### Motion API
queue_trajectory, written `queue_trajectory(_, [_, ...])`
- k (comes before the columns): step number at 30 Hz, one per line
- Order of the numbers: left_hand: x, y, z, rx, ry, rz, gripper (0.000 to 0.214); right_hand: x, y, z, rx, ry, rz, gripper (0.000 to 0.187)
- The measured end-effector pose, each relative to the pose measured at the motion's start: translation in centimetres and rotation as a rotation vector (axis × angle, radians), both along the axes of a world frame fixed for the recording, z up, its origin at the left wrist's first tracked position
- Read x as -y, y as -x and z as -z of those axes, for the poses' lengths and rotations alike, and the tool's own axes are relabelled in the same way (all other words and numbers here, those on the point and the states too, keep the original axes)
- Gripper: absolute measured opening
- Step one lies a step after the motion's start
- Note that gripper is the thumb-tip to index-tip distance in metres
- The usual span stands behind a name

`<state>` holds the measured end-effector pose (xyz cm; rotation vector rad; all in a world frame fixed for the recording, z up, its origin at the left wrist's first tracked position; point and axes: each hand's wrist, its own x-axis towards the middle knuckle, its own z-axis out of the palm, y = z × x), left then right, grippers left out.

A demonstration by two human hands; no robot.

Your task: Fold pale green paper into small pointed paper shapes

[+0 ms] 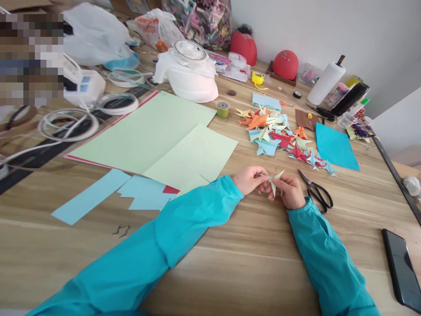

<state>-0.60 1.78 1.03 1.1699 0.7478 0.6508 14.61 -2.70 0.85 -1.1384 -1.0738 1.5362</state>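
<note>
Both my hands meet over the wooden table (250, 254) and pinch a small pale green folded paper piece (274, 180) with pointed tips. My left hand (250, 180) grips its left end, fingers closed. My right hand (291, 192) holds its right side, fingers curled round it. Both arms wear teal sleeves. Black scissors (317, 191) lie just right of my right hand. Behind my hands is a pile of several folded paper shapes (279, 134) in orange, red, blue and green.
Large light green sheets (158, 136) and light blue offcuts (98, 197) lie to the left. A teal sheet (335, 147) lies at the right, a black phone (403, 272) near the right edge. Tape rolls (116, 103), a white container (187, 72), thread spool (222, 109) and bags stand behind.
</note>
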Motion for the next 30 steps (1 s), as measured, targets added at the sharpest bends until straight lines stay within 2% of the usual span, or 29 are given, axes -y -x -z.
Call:
queue_trajectory(6, [-0.07, 0.11, -0.05, 0.01, 0.007, 0.03, 0.019, 0.09, 0.15, -0.22, 0.125, -0.046, -0.022, 0.024])
queue_trajectory(11, [-0.48, 0.45, 0.12, 0.083, 0.064, 0.083, 0.026, 0.0, -0.04, -0.07, 0.048, -0.021, -0.017, 0.023])
queue_trajectory(16, [-0.7, 0.61, 0.04, 0.117, 0.131, 0.074, 0.033, -0.03, -0.05, -0.14, 0.009, 0.022, 0.041, 0.023])
queue_trajectory(23, [-0.27, 0.24, 0.09, 0.084, 0.029, 0.036, 0.033, -0.03, 0.05, 0.02, 0.027, -0.031, 0.026, 0.021])
queue_trajectory(30, [-0.39, 0.44, 0.25, 0.088, 0.048, 0.057, 0.03, 0.03, 0.06, 0.11, 0.063, -0.031, 0.034, 0.021])
